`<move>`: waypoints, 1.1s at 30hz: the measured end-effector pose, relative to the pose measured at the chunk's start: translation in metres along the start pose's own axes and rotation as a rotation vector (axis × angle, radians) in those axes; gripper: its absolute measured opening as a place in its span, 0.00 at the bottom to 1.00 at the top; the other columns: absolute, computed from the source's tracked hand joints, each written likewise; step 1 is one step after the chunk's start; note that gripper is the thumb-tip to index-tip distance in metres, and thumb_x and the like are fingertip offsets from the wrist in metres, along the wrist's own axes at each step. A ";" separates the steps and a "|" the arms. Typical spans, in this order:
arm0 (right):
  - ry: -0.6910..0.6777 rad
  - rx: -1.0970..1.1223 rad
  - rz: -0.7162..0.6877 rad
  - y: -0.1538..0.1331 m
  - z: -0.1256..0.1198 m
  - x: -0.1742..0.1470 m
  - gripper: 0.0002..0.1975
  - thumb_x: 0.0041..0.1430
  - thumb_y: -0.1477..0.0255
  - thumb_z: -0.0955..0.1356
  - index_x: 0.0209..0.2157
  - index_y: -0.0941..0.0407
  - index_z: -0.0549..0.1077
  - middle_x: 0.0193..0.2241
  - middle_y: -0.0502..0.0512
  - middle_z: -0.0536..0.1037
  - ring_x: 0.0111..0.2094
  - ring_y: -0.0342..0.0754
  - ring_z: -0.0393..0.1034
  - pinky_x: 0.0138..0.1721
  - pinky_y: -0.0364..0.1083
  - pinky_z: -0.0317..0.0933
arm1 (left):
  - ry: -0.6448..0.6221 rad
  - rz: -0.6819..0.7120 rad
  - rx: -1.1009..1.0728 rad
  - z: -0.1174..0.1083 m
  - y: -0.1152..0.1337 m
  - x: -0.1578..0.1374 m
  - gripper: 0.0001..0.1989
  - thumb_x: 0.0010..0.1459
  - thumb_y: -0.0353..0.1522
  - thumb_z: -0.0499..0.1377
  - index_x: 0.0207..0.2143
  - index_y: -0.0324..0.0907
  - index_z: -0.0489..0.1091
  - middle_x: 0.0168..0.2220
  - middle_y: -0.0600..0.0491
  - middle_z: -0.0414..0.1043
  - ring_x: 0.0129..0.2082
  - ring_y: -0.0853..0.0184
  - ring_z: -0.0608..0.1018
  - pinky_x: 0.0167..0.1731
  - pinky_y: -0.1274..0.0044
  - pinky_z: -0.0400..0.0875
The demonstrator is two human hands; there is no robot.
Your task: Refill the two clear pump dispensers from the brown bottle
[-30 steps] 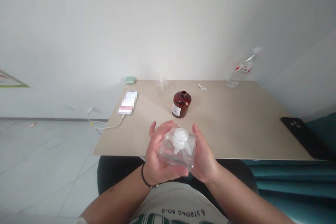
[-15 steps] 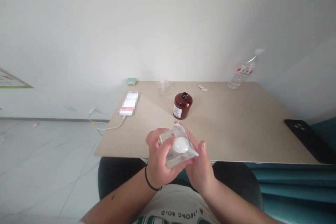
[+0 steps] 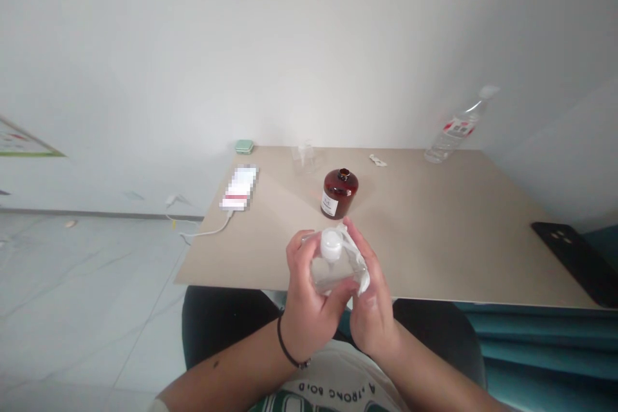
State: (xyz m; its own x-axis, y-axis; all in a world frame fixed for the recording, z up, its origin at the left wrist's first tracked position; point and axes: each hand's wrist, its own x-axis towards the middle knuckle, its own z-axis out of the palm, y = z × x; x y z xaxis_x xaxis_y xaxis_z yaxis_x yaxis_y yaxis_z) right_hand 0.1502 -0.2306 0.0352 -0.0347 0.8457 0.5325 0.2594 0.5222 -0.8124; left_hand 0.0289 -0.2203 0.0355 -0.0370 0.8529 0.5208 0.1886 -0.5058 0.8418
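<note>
The white-capped clear bottle (image 3: 333,277) is turning more upright, the left hand (image 3: 309,312) clasping it between thumb and fingers; the right hand (image 3: 376,302) is cupping a crumpled white sheet (image 3: 358,261) against its side, covering it. Just beyond the grip, a brown bottle (image 3: 340,190) is standing.

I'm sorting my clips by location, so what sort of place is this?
Probably a home or office room, though I can't tell which: a beige table stands against a pale wall, bearing a phone on a white cable and a clear plastic drink bottle.
</note>
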 end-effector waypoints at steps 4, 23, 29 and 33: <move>0.102 -0.112 -0.173 0.007 0.001 0.007 0.33 0.72 0.56 0.57 0.73 0.49 0.51 0.71 0.59 0.58 0.68 0.65 0.59 0.65 0.69 0.60 | 0.010 -0.252 -0.258 0.011 0.003 -0.005 0.38 0.63 0.40 0.64 0.69 0.52 0.49 0.66 0.41 0.59 0.62 0.53 0.71 0.61 0.59 0.69; -0.101 0.438 0.130 -0.010 -0.016 0.040 0.37 0.67 0.41 0.53 0.65 0.45 0.67 0.60 0.56 0.76 0.60 0.62 0.71 0.62 0.63 0.64 | -0.318 -0.517 -0.977 -0.012 0.010 0.016 0.47 0.49 0.36 0.76 0.68 0.54 0.59 0.60 0.46 0.73 0.58 0.52 0.78 0.56 0.64 0.76; -0.171 0.078 -0.055 -0.012 -0.023 0.027 0.38 0.70 0.45 0.52 0.74 0.45 0.46 0.74 0.53 0.50 0.73 0.63 0.47 0.71 0.66 0.47 | -0.156 -0.457 -0.921 -0.006 0.022 0.017 0.44 0.50 0.34 0.75 0.66 0.57 0.60 0.66 0.49 0.67 0.63 0.54 0.73 0.59 0.68 0.73; -0.186 -0.050 -0.130 -0.020 -0.021 0.024 0.39 0.70 0.46 0.53 0.75 0.47 0.42 0.75 0.52 0.46 0.74 0.61 0.42 0.72 0.65 0.45 | -0.034 -0.479 -0.858 -0.001 0.024 0.014 0.47 0.49 0.31 0.76 0.65 0.62 0.58 0.66 0.54 0.67 0.65 0.57 0.72 0.63 0.68 0.70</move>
State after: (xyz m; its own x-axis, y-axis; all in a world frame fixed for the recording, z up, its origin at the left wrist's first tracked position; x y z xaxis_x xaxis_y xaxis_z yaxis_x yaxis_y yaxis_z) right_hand 0.1649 -0.2232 0.0691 -0.2465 0.7801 0.5750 0.2890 0.6255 -0.7247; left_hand 0.0316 -0.2208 0.0634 0.1070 0.9888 0.1043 -0.6166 -0.0163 0.7871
